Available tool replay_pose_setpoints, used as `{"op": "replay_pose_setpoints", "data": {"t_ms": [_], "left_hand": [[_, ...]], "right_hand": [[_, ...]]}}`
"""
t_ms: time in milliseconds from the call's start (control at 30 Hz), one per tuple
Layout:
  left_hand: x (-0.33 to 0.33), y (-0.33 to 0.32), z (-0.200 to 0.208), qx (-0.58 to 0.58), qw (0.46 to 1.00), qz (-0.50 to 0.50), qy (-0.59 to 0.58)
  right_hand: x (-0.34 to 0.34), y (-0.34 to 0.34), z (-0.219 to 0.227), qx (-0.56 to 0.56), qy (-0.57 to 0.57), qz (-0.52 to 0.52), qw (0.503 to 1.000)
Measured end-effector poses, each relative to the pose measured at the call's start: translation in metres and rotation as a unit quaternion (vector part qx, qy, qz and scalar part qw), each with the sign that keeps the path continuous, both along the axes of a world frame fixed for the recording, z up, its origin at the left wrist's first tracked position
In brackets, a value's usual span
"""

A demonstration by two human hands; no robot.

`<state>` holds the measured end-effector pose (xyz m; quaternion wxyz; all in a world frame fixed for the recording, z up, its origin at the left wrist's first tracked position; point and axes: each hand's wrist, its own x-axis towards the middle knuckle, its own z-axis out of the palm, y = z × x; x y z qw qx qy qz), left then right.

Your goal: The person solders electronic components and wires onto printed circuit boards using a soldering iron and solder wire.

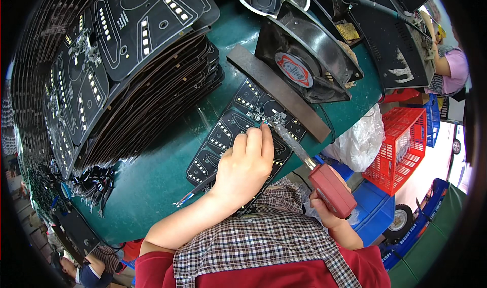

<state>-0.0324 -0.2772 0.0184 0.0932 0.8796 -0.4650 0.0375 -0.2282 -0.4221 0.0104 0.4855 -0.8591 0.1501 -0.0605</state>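
A black circuit board panel (223,130) with rows of small white LEDs lies on the green table in front of me. My left hand (246,158) is closed over it, pinching a thin dark cable (203,183). Stripped coloured wire ends stick out near my wrist, and small coloured bits show at my fingertips by the solder pads. In my right hand (327,212) is a soldering iron (332,191) with a red handle. Its metal shaft reaches up to the board, the tip close to my left fingertips. Whether the tip touches the wires is too small to tell.
Tall stacks of similar boards (147,90) stand at the left. A dark metal bar (279,92) lies along the board's far edge, beside a black fan (304,54). Cables (94,186) are bunched at lower left. Right are a plastic bag (360,141) and red crate (398,151).
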Motion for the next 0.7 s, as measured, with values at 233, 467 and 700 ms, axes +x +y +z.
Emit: {"op": "replay_pose_setpoints", "data": {"t_ms": [233, 467, 700], "left_hand": [[0.002, 0.0, 0.0, 0.002, 1.0, -0.019, -0.019], [0.005, 0.003, -0.001, -0.015, 0.999, -0.03, -0.004], [0.004, 0.0, 0.007, -0.017, 0.998, -0.002, 0.066]], "right_hand": [[0.001, 0.01, 0.007, 0.334, -0.003, -0.137, 0.932], [-0.008, 0.007, -0.003, 0.34, 0.004, -0.115, 0.933], [-0.008, 0.009, -0.005, 0.238, 0.033, -0.103, 0.965]]}}
